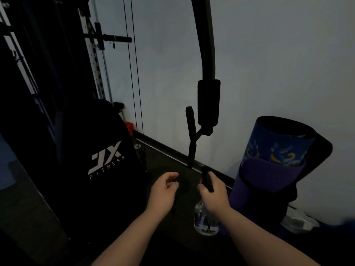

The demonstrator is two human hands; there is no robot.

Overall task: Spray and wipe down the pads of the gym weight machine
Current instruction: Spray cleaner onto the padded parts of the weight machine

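My right hand (213, 194) grips the black trigger head of a clear spray bottle (205, 220), whose body hangs below my wrist. My left hand (163, 191) is beside it, fingers curled, pinching a dark cloth (185, 191) that barely shows against the dark floor. Left of my hands stands the machine's large black back pad (103, 160) with a white "JX FITNESS" logo. Above my hands a black arm pad (208, 102) hangs on a curved black arm, with a thin foam-covered handle (190, 127) beside it. Both hands are clear of the pads.
A rolled blue and purple exercise mat (269, 166) stands against the white wall on the right. Two thin cables (134, 73) run down behind the back pad. The machine's frame and a peg (115, 38) fill the dim upper left. The floor is dark.
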